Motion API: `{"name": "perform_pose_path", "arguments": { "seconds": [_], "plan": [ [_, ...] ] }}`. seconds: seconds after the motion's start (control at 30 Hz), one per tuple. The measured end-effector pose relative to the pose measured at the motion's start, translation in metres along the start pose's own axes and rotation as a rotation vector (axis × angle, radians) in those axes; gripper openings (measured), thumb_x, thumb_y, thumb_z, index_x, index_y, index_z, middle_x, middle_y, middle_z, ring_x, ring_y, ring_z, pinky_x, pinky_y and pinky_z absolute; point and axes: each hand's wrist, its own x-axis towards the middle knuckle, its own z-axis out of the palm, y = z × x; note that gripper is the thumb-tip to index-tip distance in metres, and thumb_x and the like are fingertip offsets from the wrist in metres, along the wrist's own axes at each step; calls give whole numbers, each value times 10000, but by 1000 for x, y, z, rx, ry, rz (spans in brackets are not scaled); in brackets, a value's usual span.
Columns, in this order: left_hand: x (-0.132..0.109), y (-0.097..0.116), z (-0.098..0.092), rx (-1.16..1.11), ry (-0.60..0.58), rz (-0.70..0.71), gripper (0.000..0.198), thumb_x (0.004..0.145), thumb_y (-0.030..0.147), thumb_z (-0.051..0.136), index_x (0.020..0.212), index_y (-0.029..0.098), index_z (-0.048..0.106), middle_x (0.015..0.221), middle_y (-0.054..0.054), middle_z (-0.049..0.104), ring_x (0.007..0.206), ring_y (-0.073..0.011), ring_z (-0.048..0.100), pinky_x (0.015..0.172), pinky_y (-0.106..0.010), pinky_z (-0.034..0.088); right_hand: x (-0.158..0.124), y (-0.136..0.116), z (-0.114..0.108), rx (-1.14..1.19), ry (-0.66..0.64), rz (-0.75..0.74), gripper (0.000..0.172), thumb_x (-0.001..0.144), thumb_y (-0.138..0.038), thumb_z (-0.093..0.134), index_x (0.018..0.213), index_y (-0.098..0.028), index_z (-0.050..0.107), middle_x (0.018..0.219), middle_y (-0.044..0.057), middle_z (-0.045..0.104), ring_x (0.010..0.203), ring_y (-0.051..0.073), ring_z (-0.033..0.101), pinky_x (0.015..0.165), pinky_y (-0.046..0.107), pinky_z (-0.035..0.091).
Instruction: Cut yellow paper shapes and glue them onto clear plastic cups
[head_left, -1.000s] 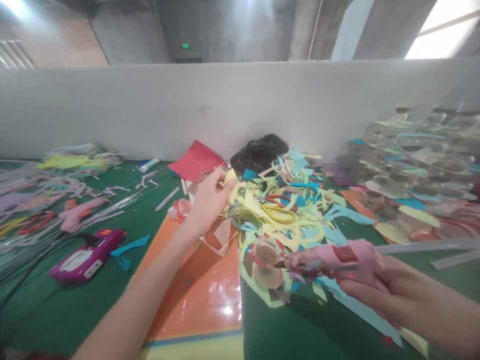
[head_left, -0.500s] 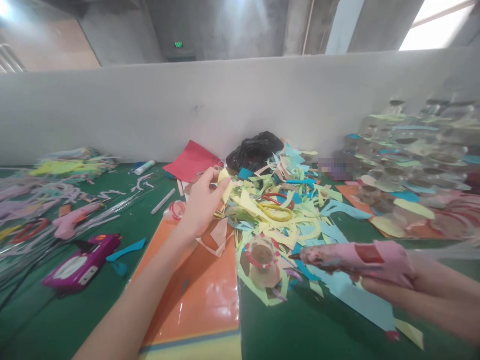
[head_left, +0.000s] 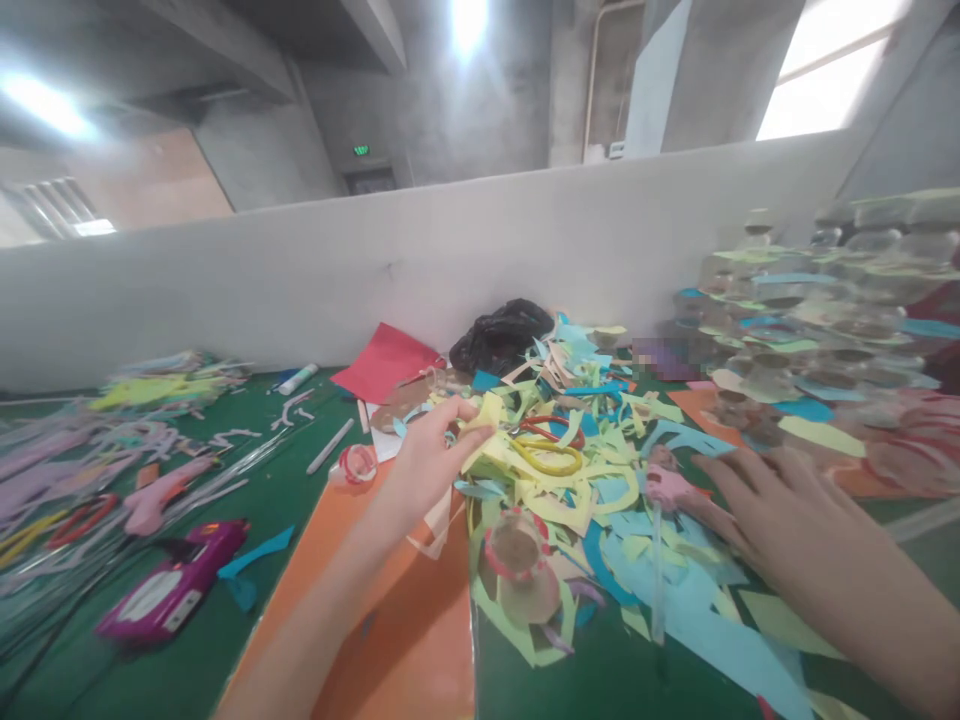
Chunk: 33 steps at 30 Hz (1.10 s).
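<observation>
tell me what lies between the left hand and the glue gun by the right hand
In the head view, yellow and green paper scraps lie between the left hand and that glue gun, with a yellow loop handle among them.

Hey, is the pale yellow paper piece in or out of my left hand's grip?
In: the pale yellow paper piece is pinched between the thumb and fingers of your left hand. Whether it's folded, I cannot tell.

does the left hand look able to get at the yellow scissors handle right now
Probably yes: the yellow scissors handle lies largely uncovered on paper scraps near the left hand, though that hand's fingers hold yellow paper.
</observation>
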Motion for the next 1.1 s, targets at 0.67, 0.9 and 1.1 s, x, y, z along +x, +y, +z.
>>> {"name": "perform_pose_path", "arguments": {
  "seconds": [0.67,0.9,1.1],
  "plan": [
    [-42,31,5,-95,73,-200,421,907,545,447,661,220,343,626,59,282,571,-117,300,511,-223,276,71,-83,-23,976,-594,102,272,979,-424,399,832,-220,503,750,-35,450,642,130,436,557,244,360],
    [-67,13,2,-83,-81,-420,434,861,607,444,674,217,404,668,25,385,652,-154,389,575,-233,330,50,-95,-19,989,-674,182,337,982,-400,378,1276,-281,492,703,-52,502,517,130,462,479,241,354],
    [-81,-2,12,-50,-200,-492,470,875,642,394,676,216,390,683,28,339,681,-164,358,602,-243,297,38,-101,-5,974,-634,135,311,971,-246,375,1268,-244,467,662,-52,493,550,148,483,511,255,347]
  ]
}}
